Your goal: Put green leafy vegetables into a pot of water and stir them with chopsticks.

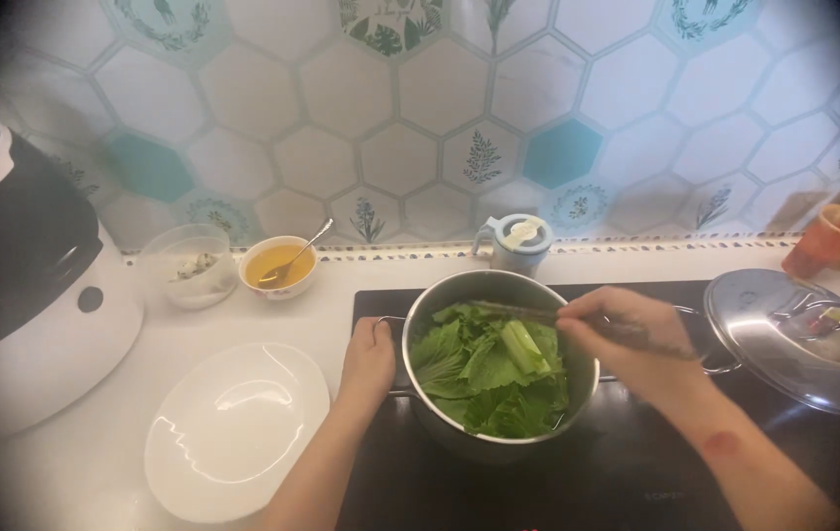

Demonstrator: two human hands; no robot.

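Leafy greens (494,369) fill the steel pot (459,438) at centre frame, on the black cooktop (636,462). Right hand (627,339) pinches chopsticks (518,311) closed-fingered, tips over the leaves. Left hand (369,359) wraps the pot's left handle (388,324).

We're in a home kitchen: hexagon wall tiles (420,128) behind, a black cooktop (627,462) set in the white surface (76,472), a rice cooker (27,285) alongside.
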